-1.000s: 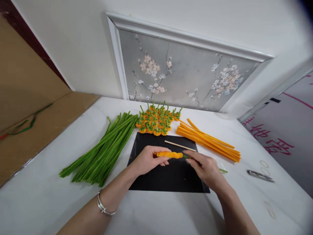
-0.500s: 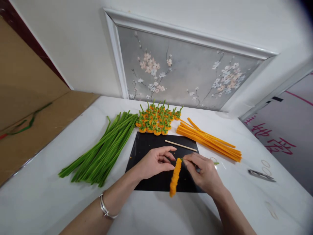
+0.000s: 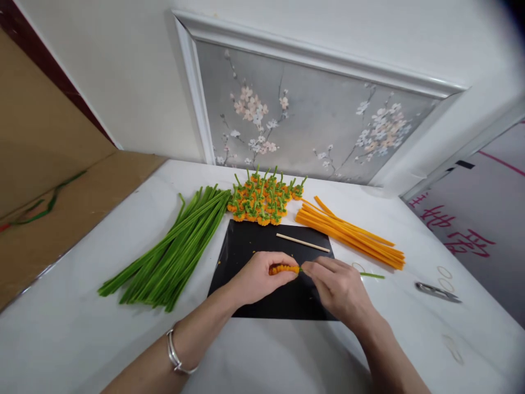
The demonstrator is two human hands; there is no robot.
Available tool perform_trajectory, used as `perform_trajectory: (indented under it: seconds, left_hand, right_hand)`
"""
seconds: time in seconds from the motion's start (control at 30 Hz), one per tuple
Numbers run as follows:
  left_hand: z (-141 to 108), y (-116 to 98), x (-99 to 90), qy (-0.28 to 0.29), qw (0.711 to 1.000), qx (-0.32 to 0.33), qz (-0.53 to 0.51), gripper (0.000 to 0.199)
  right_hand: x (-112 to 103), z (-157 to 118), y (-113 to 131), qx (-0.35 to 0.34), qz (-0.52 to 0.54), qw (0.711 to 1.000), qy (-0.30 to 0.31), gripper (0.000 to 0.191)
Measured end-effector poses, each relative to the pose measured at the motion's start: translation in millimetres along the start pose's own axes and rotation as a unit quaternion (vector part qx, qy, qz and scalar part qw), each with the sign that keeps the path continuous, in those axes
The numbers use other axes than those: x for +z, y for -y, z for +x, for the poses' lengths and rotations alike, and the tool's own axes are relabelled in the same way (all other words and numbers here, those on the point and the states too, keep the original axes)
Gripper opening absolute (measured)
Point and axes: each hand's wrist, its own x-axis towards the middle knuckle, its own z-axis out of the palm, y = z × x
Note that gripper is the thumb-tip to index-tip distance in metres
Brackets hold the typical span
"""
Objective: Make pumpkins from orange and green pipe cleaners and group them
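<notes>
My left hand point(image 3: 260, 278) is closed around a coiled orange pipe cleaner point(image 3: 284, 269), whose ridged end shows between thumb and fingers. From that end a green pipe cleaner point(image 3: 372, 276) runs into my right hand point(image 3: 338, 282), which pinches it; its free tip sticks out beyond the knuckles on the right. Both hands are over a black mat point(image 3: 262, 310), with their fingertips close together. A thin wooden stick point(image 3: 302, 242) lies on the mat just beyond them.
Green pipe cleaners point(image 3: 176, 251) lie bundled at the left, orange pipe cleaners point(image 3: 348, 232) at the right. Small orange pieces with green stems point(image 3: 264, 200) cluster behind the mat. Snippers point(image 3: 438, 292) and rubber bands point(image 3: 446, 279) rest on the white table point(image 3: 287, 355).
The orange coil hung down from the right hand's green pipe cleaner; now my left hand has closed around it and it lies sideways. More of the green tip shows at the right.
</notes>
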Motion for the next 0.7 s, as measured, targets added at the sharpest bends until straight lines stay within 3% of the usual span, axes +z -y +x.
perform_trajectory:
  seconds: [0.13,0.23,0.4,0.53,0.7]
  left_hand:
    - [1,0,-2.7,0.049,0.997,0.006,0.051,0.017]
    - [1,3,-5.9,0.064,0.997,0.004,0.049,0.019]
    - [-1,7,-12.2,-0.001,0.998,0.001,0.068,0.049]
    - [0,5,-13.9,-0.034,0.995,0.005,0.089,0.025]
    - [1,5,-10.8,-0.044,0.996,0.008,0.074,0.026]
  right_hand:
    - [-3,3,-6,-0.056,0.01,0.998,0.04,0.029]
    - [-3,3,-10,-0.055,0.015,0.997,0.049,0.029]
    - [-5,-3,-21,0.008,-0.011,1.0,0.009,0.027]
    - [-8,-7,-27,0.03,-0.015,0.999,-0.015,0.026]
    - [-5,-7,-24,0.046,0.015,0.999,-0.017,0.024]
